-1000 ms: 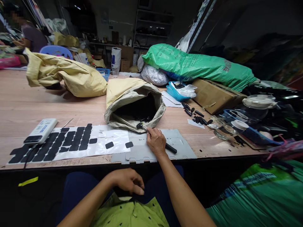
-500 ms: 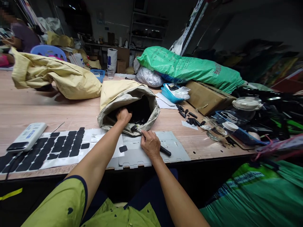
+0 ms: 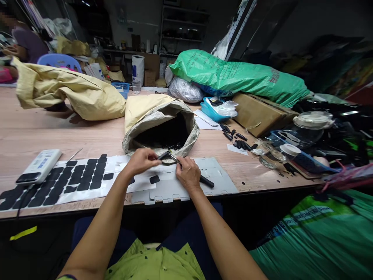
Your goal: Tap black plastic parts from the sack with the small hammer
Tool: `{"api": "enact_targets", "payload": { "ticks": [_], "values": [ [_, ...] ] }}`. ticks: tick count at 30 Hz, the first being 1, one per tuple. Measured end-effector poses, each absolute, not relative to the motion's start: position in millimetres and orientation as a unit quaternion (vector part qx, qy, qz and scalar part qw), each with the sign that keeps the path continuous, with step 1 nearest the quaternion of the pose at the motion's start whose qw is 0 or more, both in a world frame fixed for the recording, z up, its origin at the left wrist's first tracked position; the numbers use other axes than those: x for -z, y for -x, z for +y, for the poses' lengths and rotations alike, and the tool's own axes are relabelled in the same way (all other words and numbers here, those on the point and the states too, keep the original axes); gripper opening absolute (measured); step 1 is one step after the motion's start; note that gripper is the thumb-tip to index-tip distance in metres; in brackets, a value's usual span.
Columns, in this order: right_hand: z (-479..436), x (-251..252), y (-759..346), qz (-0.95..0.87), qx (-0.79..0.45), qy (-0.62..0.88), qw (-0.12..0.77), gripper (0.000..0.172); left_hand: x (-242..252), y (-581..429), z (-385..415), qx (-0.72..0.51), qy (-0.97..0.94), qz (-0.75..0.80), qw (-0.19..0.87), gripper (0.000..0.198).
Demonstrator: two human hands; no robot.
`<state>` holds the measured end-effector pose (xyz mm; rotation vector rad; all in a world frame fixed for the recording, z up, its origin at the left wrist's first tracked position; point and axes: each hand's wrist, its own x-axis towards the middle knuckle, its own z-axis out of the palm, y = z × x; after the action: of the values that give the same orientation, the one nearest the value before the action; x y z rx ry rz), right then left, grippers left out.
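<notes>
My left hand (image 3: pixel 142 161) is closed in a pinch on a small black part (image 3: pixel 164 155), just in front of the sack's mouth. Fingers wrapped round a metal shaft, my right hand (image 3: pixel 189 174) holds a tool with a black handle (image 3: pixel 206 181), whose end points at that part; whether they touch is unclear. Behind both hands lies a tan paper sack (image 3: pixel 151 102), its mouth facing me, with small dark pieces (image 3: pixel 176 146) inside. Under my right hand is a grey board (image 3: pixel 218 175), beside a sheet of black rounded pads (image 3: pixel 83 175).
A white device (image 3: pixel 39 165) stands at left, near a thin metal rod (image 3: pixel 76 153). Another tan sack (image 3: pixel 72 89) lies behind it. At right are loose black parts (image 3: pixel 241 145), a cardboard box (image 3: pixel 262 112), a green sack (image 3: pixel 233 76) and a lidded jar (image 3: pixel 313 120). A person (image 3: pixel 29 41) sits far left.
My left hand has come out of the sack, towards me, and now pinches a small black part by the tool's tip. My right hand keeps the tool in nearly the same place.
</notes>
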<state>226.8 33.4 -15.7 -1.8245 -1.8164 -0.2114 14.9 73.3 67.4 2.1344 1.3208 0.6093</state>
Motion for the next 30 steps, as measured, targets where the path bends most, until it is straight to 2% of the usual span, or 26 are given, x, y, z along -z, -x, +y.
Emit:
{"api": "enact_targets", "payload": {
  "ticks": [5, 9, 18, 21, 26, 30],
  "values": [
    [33, 16, -227, -0.675, 0.082, 0.679, 0.274, 0.028, -36, -4, 37, -0.146, -0.819, 0.499, 0.243, 0.015],
    [32, 15, -227, -0.678, 0.083, 0.677, 0.274, 0.027, -20, -11, 34, -0.201, -0.82, 0.493, 0.211, 0.017],
    [35, 17, -231, -0.684, 0.069, 0.674, 0.27, 0.025, -10, -18, 36, -0.242, -0.796, 0.496, 0.25, 0.015],
    [29, 8, -231, -0.681, 0.05, 0.666, 0.299, 0.027, -10, -17, 36, -0.245, -0.791, 0.501, 0.253, 0.016],
    [0, -6, -227, -0.658, -0.014, 0.637, 0.401, 0.03, -4, -17, 36, -0.261, -0.792, 0.496, 0.242, 0.021],
    [-26, -1, -220, -0.669, -0.071, 0.621, 0.402, 0.028, 1, -17, 37, -0.264, -0.796, 0.492, 0.233, 0.021]
  ]
}}
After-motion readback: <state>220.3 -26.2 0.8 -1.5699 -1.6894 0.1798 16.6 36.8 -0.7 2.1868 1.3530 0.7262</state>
